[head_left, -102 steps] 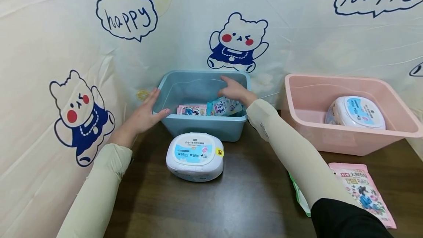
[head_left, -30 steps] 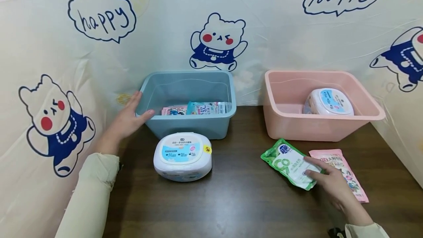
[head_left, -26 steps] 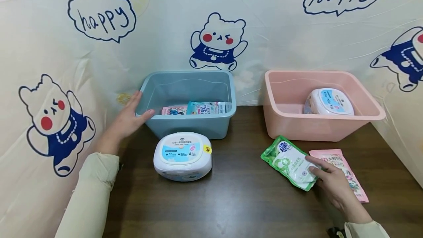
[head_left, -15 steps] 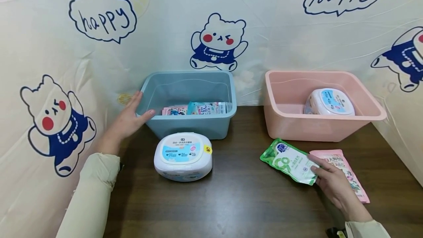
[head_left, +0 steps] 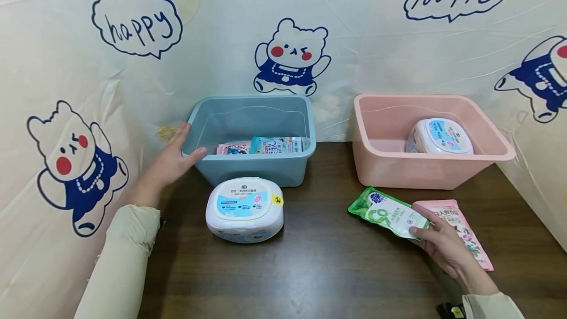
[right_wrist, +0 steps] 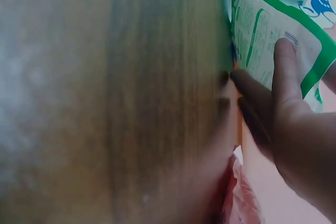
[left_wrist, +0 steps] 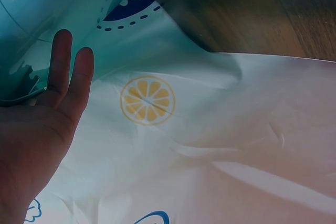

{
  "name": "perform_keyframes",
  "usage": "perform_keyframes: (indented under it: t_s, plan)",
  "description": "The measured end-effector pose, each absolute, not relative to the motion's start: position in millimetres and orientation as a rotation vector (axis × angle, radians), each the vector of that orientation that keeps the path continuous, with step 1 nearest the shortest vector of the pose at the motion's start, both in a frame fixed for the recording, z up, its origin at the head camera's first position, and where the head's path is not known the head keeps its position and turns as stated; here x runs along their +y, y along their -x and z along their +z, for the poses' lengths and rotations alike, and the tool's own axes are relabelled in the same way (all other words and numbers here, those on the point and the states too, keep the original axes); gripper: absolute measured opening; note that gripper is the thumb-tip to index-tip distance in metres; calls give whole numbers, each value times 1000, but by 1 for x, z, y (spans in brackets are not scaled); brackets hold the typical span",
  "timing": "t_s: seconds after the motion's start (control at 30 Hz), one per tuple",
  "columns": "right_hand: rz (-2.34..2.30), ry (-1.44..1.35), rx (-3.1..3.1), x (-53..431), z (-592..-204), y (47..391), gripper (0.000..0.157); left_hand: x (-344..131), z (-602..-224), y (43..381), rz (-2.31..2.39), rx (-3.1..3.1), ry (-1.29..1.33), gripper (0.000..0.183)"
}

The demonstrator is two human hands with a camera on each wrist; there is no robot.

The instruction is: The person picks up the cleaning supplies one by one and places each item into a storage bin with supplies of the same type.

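My right hand (head_left: pixel 445 247) pinches the near end of a green-and-white refill pouch (head_left: pixel 387 213), thumb on one face and fingers behind it. In the right wrist view the same pouch (right_wrist: pixel 278 40) is tilted, its near end off the table. Beside that hand lies a pink floral pouch (head_left: pixel 462 230), partly covered by it. My left hand (head_left: pixel 166 164) rests with extended fingers against the left rim of a blue bin (head_left: pixel 254 169). Inside this bin are a pink packet (head_left: pixel 233 148) and a light-blue packet (head_left: pixel 276 145). The left wrist view shows two straight fingers of the left hand (left_wrist: pixel 42 135).
A white lidded tub (head_left: pixel 245 210) stands in front of the blue bin. To the right, a pink bin (head_left: pixel 434 174) contains a similar white tub (head_left: pixel 443 137). Both bins sit near the printed cloth backdrop (head_left: pixel 212 73) on a dark wooden table (head_left: pixel 310 270).
My right hand has left the blue bin and taken hold of the green pouch, whose near end has risen. The light-blue packet now lies flatter. My left hand stays at the rim.
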State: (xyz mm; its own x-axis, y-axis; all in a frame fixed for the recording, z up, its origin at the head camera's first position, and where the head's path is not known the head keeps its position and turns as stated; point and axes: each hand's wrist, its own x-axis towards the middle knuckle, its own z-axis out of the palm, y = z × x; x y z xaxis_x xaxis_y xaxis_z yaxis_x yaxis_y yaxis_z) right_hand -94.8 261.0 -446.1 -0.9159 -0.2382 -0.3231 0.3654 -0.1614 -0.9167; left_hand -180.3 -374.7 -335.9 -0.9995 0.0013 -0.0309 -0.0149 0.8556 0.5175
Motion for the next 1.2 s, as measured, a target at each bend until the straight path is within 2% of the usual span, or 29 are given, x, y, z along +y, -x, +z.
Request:
perform_keyframes:
  t_s: [0.27,1.2]
  plan:
    - [-2260,168,1446,266,-453,90,66,-376,-336,181,839,2980,28,101]
    - [-2277,625,1375,227,-397,100,74,-373,-334,180,852,2968,26,102]
